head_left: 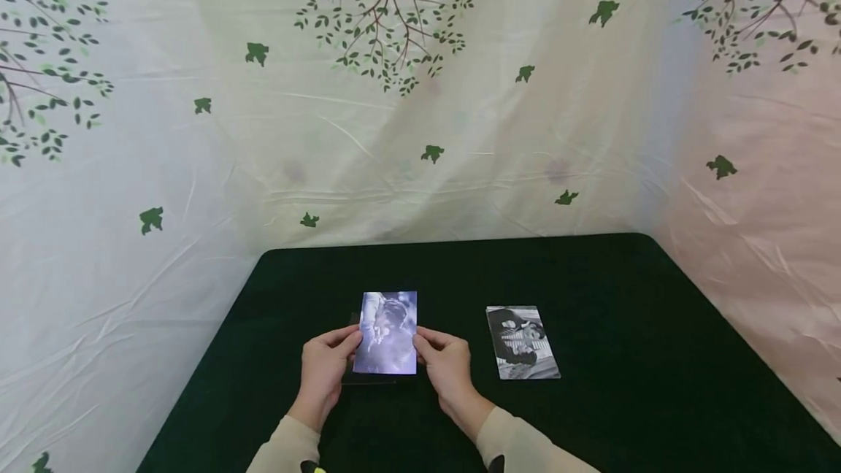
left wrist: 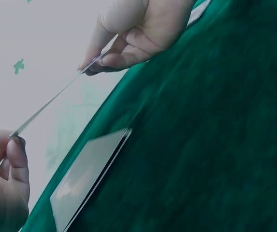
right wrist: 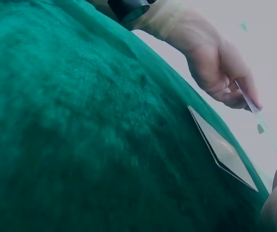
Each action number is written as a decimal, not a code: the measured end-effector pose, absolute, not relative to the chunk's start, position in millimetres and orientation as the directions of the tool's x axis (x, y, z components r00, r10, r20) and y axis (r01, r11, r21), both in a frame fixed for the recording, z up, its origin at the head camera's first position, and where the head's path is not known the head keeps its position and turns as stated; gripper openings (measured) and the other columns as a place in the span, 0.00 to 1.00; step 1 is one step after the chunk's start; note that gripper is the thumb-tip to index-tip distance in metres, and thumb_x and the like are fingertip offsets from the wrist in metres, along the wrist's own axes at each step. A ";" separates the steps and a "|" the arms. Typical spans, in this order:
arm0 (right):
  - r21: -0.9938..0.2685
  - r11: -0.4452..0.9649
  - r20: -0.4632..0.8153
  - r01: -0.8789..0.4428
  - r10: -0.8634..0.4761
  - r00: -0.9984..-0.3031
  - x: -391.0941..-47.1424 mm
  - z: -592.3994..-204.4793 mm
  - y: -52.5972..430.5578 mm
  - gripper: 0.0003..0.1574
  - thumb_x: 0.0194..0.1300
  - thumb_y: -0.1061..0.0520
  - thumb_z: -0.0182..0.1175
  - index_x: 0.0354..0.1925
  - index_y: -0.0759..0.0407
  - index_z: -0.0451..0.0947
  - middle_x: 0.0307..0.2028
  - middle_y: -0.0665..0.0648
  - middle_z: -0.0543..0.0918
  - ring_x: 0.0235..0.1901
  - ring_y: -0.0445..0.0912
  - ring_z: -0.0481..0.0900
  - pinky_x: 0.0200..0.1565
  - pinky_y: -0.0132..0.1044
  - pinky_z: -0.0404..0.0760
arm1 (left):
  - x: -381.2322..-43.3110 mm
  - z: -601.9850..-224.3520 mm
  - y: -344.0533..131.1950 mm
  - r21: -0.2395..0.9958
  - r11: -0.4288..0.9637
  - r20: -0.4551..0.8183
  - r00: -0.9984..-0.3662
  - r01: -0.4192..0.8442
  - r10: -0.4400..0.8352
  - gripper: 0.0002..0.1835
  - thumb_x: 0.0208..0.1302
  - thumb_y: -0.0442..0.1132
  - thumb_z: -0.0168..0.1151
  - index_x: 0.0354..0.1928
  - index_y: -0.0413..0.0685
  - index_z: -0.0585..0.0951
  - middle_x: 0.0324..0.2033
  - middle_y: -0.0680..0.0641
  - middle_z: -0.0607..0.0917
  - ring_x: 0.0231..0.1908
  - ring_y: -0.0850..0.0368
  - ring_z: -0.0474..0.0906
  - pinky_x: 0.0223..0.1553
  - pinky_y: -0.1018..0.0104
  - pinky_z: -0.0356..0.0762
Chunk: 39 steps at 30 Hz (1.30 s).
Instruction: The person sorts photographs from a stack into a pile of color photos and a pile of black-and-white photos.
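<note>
A glossy photo card (head_left: 388, 334) with a pale blue-violet picture is held up over the table between both hands. My left hand (head_left: 324, 374) pinches its left edge between thumb and fingers, while my right hand (head_left: 450, 371) pinches the right edge. Seen almost edge-on in the left wrist view, the card (left wrist: 51, 106) is a thin, tilted strip. Beneath it a flat, shiny rectangular piece (left wrist: 92, 174) lies on the table; in the head view the raised card hides most of it.
Right of the hands lies a black-and-white photo card (head_left: 523, 345), apparently a small stack. Dark green cloth (head_left: 624, 312) covers the table. Pale curtains (head_left: 368, 166) with leaf prints hang behind its far edge and at both sides.
</note>
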State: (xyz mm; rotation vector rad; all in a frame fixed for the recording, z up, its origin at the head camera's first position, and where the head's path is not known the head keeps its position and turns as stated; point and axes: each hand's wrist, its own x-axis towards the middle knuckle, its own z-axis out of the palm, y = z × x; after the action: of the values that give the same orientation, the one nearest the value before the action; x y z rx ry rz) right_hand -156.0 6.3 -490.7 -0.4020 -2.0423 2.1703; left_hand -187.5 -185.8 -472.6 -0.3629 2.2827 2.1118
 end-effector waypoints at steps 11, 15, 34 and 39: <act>-0.992 -0.026 -0.126 0.123 0.215 -0.969 -169.7 -498.1 -12.8 0.11 0.60 0.59 0.67 0.42 0.59 0.86 0.37 0.56 0.86 0.30 0.42 0.82 0.33 0.35 0.82 | -196.7 -483.0 -208.6 0.958 0.230 -0.137 -0.976 -0.173 -0.167 0.12 0.60 0.38 0.68 0.44 0.41 0.86 0.44 0.41 0.83 0.35 0.54 0.77 0.33 0.67 0.78; -0.990 -0.019 -0.139 0.138 0.182 -0.973 -172.5 -497.9 -11.9 0.10 0.60 0.60 0.67 0.42 0.60 0.86 0.37 0.56 0.86 0.29 0.42 0.82 0.33 0.36 0.82 | -197.3 -486.8 -211.8 0.952 0.243 -0.150 -0.976 -0.187 -0.161 0.12 0.61 0.38 0.67 0.44 0.40 0.86 0.43 0.41 0.83 0.34 0.55 0.77 0.32 0.66 0.78; -0.942 0.279 -0.140 0.185 0.175 -0.975 -174.3 -497.6 -18.2 0.10 0.61 0.59 0.66 0.42 0.59 0.85 0.31 0.50 0.84 0.27 0.41 0.81 0.30 0.36 0.81 | -200.4 -508.6 -213.1 0.871 0.474 -0.036 -0.979 -0.130 -0.202 0.08 0.60 0.39 0.68 0.39 0.45 0.88 0.42 0.44 0.86 0.47 0.49 0.76 0.48 0.50 0.71; -0.916 0.353 -0.131 0.192 0.190 -0.973 -174.5 -499.7 -21.5 0.09 0.59 0.58 0.67 0.40 0.57 0.86 0.26 0.47 0.83 0.24 0.40 0.79 0.28 0.35 0.80 | -197.8 -508.5 -213.6 0.857 0.497 -0.031 -0.976 -0.137 -0.216 0.08 0.60 0.39 0.67 0.39 0.45 0.88 0.41 0.43 0.86 0.46 0.48 0.76 0.48 0.48 0.70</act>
State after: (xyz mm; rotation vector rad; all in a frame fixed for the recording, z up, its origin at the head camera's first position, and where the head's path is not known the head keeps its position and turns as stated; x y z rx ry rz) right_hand -174.5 -21.5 -499.7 -0.3652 -2.5858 1.7502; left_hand -197.8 -213.6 -508.5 -0.3285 2.7869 1.5831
